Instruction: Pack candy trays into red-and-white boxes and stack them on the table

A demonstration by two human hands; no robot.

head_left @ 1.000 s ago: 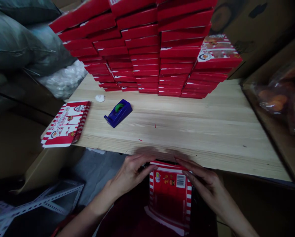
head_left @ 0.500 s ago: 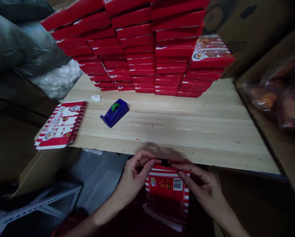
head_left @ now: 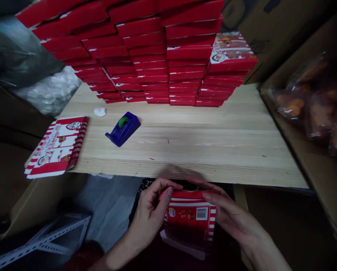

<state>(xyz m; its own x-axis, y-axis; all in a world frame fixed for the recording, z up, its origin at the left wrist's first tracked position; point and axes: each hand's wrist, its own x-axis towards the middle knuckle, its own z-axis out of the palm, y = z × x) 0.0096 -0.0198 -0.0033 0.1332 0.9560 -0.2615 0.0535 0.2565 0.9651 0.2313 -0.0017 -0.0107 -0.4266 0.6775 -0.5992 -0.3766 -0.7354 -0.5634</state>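
Observation:
Below the front edge of the wooden table (head_left: 213,143) I hold a red and white striped carton (head_left: 189,222) with a barcode on its face. My left hand (head_left: 151,214) grips its upper left corner, thumb on the front and fingers curled behind. My right hand (head_left: 227,216) holds the upper right edge, fingers laid along the top flap. The carton stands roughly upright between both hands, over my lap.
A tall stack of closed red boxes (head_left: 146,52) fills the back of the table. A blue tape dispenser (head_left: 123,128) and a small white wad (head_left: 100,111) lie left of centre. A pile of flat striped cartons (head_left: 57,146) overhangs the left edge. Bagged orange goods (head_left: 312,105) sit at right.
The view has tilted and shifted, so the table sits higher and more to the left. Both hands have closed on the carton's top edge and drawn it slightly toward me.

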